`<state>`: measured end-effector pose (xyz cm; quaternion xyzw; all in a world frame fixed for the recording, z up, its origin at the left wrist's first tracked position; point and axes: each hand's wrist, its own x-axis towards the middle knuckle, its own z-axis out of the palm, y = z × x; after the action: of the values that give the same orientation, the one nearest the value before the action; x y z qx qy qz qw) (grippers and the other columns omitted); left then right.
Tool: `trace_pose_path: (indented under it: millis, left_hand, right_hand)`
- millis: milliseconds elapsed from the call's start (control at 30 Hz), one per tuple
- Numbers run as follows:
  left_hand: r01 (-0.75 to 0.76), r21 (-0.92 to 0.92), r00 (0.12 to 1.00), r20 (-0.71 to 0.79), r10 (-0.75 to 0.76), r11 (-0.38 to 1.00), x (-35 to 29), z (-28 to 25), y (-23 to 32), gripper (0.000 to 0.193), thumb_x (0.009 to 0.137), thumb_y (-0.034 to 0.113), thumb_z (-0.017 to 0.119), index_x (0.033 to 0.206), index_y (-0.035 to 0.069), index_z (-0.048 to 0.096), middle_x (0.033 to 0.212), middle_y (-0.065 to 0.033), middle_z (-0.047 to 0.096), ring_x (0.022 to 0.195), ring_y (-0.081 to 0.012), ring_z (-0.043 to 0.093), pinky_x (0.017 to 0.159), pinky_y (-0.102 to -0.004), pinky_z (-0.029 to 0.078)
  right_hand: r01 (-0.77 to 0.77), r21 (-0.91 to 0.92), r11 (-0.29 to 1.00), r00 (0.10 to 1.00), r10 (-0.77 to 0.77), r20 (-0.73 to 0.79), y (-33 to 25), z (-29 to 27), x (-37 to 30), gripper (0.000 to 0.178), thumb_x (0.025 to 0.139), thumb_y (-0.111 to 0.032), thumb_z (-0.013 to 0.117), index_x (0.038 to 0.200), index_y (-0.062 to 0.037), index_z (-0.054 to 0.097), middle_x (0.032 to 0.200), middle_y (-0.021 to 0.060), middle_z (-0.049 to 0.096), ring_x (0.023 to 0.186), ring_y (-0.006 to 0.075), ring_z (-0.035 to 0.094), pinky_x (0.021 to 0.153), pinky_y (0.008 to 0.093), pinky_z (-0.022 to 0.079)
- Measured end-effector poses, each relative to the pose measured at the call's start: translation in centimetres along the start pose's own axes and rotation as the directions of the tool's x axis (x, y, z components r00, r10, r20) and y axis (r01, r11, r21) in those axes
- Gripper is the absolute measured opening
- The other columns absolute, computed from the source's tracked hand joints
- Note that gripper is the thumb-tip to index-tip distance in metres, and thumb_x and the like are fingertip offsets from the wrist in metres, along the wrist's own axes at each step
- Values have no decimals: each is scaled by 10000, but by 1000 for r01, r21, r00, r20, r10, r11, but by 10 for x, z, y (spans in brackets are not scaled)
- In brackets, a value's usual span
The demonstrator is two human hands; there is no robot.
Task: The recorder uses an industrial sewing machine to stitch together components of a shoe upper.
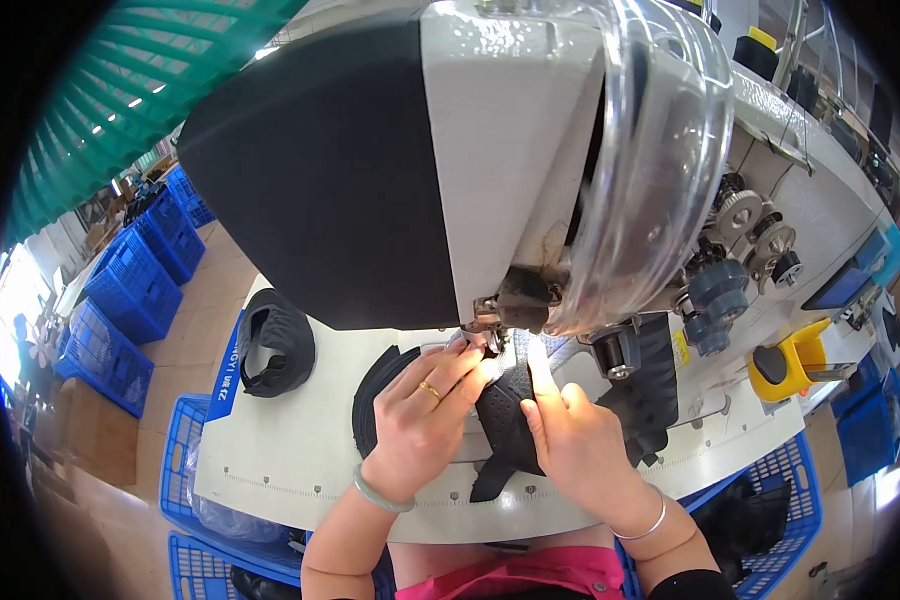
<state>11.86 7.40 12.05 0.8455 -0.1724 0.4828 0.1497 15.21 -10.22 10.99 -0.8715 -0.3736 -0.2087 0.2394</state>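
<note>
A black perforated piece (507, 415), which looks like a shoe upper, lies under the presser foot (488, 338) of a large sewing machine (515, 150). My left hand (417, 420) grips it from the left, fingers close together with their tips right beside the foot. On its other side my right hand (582, 440) holds the piece, index finger stretched toward the needle area and the other fingers curled. A bright lamp glow washes out the fingertips there. The black piece extends from beneath my left hand; where its parts join is hidden.
A curled black upper (276, 343) stands on the pale table (270, 440) at left. More black pieces (650, 390) lie right of the needle. A yellow holder (798, 365) sits at the right. Blue crates (185, 450) stand below the table and along the left.
</note>
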Motion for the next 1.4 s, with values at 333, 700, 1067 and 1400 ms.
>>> trace_pose_path:
  millis: [333, 700, 1067, 1400]
  left_hand:
    - [518, -430, 845, 121, -521, 740, 7, -2, 3, 190, 713, -71, 681, 869, 33, 716, 841, -110, 678, 826, -235, 671, 726, -294, 539]
    - [117, -177, 993, 39, -112, 977, -1, -2, -7, 228, 667, -53, 714, 879, 32, 714, 889, -90, 684, 899, -250, 677, 770, -299, 550]
    - [55, -189, 998, 28, -50, 980, 0, -1, -13, 197, 677, -57, 699, 864, 6, 700, 886, -87, 671, 882, -267, 672, 772, -321, 561]
    - [-13, -156, 1000, -2, 13, 988, 8, 0, -16, 194, 658, -58, 681, 840, 10, 688, 838, -82, 673, 779, -241, 672, 718, -300, 569]
  right_hand:
    - [-19, -160, 987, 1000, 19, -1, -4, 2, 5, 188, 898, -260, 573, 991, -96, 578, 674, 88, 501, 452, 229, 563, 399, 317, 458]
    - [-25, -112, 993, 1000, 26, 13, -5, -4, 7, 159, 899, -250, 573, 874, -92, 563, 657, 90, 507, 442, 228, 565, 388, 312, 452]
    - [-31, -105, 994, 999, 30, -16, -5, -3, 10, 164, 892, -248, 583, 855, -88, 585, 652, 95, 525, 446, 246, 570, 396, 321, 458]
    - [-4, -135, 991, 999, -3, -50, 3, 1, 14, 214, 882, -261, 595, 739, -102, 601, 624, 101, 526, 454, 253, 573, 404, 332, 460]
